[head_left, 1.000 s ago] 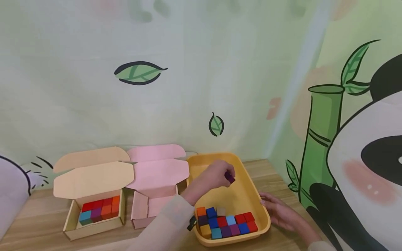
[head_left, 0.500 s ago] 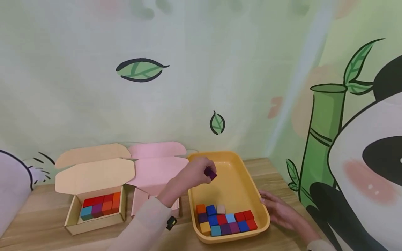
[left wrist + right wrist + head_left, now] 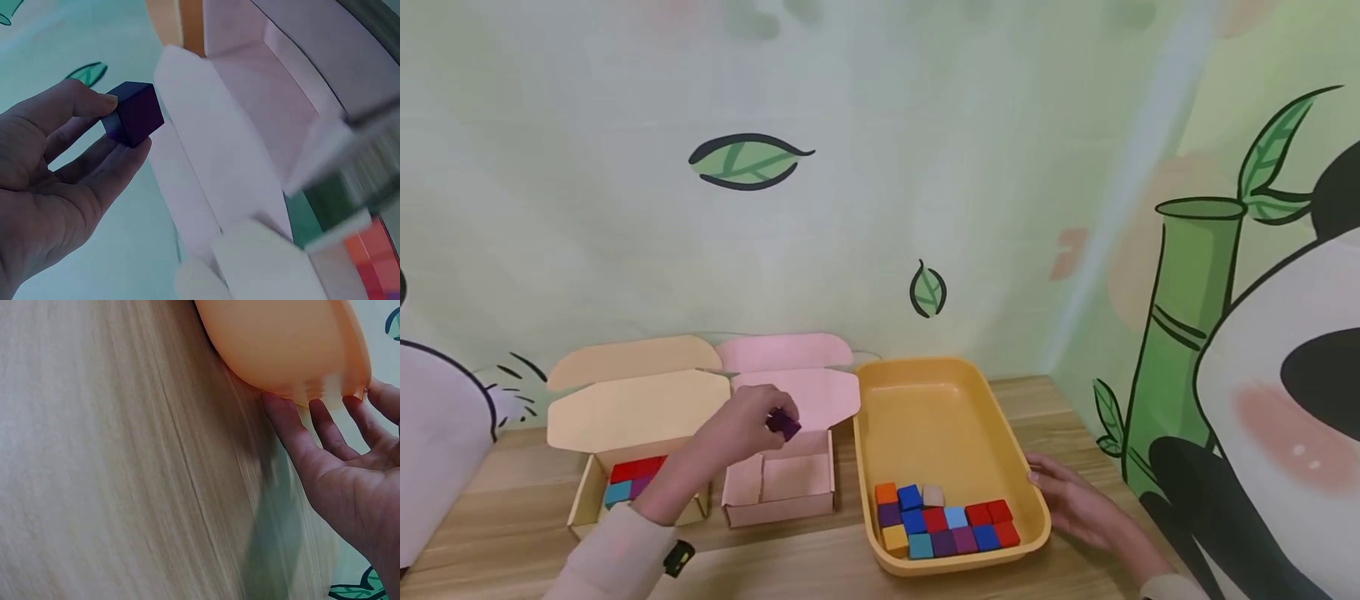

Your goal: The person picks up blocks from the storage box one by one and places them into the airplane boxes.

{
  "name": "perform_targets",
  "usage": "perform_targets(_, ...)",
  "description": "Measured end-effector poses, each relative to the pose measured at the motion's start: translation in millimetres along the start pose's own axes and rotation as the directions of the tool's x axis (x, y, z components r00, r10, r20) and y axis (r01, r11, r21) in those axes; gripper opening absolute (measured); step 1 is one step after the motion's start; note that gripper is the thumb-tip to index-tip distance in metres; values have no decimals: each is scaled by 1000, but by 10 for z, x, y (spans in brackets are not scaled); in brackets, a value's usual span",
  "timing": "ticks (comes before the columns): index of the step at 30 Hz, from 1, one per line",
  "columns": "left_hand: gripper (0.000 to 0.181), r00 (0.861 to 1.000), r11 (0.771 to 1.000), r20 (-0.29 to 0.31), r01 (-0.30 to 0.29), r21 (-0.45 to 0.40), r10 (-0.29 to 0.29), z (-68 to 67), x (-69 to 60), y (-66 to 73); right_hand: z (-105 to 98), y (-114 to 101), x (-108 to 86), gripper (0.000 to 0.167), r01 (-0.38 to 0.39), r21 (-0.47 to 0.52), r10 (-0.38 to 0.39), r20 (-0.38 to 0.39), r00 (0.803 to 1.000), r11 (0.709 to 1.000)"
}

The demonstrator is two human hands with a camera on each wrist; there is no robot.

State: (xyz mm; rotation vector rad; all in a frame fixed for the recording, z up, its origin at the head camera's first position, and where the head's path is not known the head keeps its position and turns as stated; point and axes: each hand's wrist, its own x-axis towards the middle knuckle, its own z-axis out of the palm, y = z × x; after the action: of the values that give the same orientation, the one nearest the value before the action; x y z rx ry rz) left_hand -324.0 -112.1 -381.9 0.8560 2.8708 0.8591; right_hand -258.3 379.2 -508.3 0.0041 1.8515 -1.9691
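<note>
A dark purple cube (image 3: 784, 423) is pinched between the thumb and fingertips of my left hand (image 3: 743, 423), in the air above the open pink box (image 3: 790, 504). The left wrist view shows the cube (image 3: 133, 115) at the fingertips, with the pink box (image 3: 262, 81) beyond it. My right hand (image 3: 1078, 504) touches the right side of the yellow tray (image 3: 947, 433). In the right wrist view the fingers (image 3: 290, 425) of that hand rest against the tray's outer wall. Several coloured cubes (image 3: 955, 518) lie along the tray's near end.
Left of the pink box stands an open tan box (image 3: 583, 500) with red, teal and purple blocks (image 3: 638, 468), partly hidden behind my left forearm. Raised lids (image 3: 640, 408) of both boxes lean toward the printed backdrop (image 3: 850, 208). All stand on a wooden table (image 3: 805, 562).
My left hand has carried the dark purple cube leftward from above the tray to above the pink box. The right hand stays at the tray's side. The view has shifted slightly.
</note>
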Motion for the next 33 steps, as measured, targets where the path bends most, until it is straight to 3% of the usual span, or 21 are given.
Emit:
perform_targets(8,24,996,995,46,73,62,-76,-248,-353,-369,-10,-5,-12,70,-7,2,7,-25,1000,1000)
perform_targets(16,30,997,994,74,-11,110,3,-392,-647,-773,-17,15,-19,69,-5,11,5,-23,1000,1000)
perform_targets(26,32,989,986,149,-1,164,-24,-414,-798,-1030,2,11,-1,70,-4,18,4,-15,1000,1000)
perform_targets(33,30,975,989,220,-1,147,-32,-429,-800,-1114,18,-1,-12,70,4,28,-4,-6,1000,1000)
